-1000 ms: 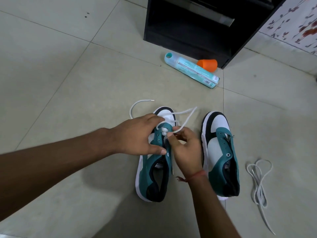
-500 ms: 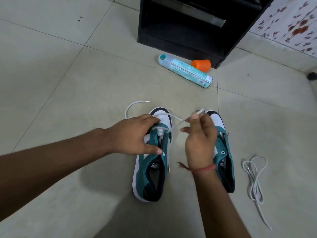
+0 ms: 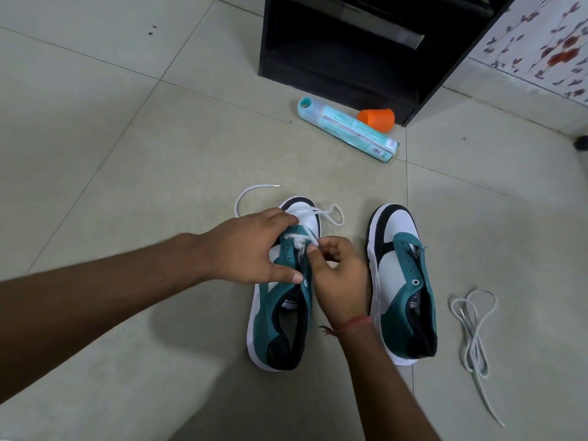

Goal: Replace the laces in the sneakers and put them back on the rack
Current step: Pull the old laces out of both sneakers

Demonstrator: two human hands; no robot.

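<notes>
Two forearms entered from the lower edge over a pale tiled floor (image 3: 111,138). The left sneaker (image 3: 280,313), teal, white and black, lay toe-away beneath both hands. The left hand (image 3: 248,249) rested over its forward eyelet area, fingers curled around the upper and thumb extended along the side, hiding most of the eyelet rows. The right hand (image 3: 337,275), a red thread at its wrist, pinched the white lace (image 3: 331,214) at the eyelets; whether the tip had entered a hole could not be told. The lace looped past the toe, its other end curving out on the floor to the left. The right sneaker (image 3: 401,281) stood just beside, parallel, unlaced and untouched. A spare lace (image 3: 474,338) lay coiled on the floor near its outer side. Farther off, a turquoise spray can (image 3: 346,128) lay on its side touching an orange cap (image 3: 377,119), both before the black rack (image 3: 334,65). A floral-patterned wall (image 3: 547,43) stood beyond.
</notes>
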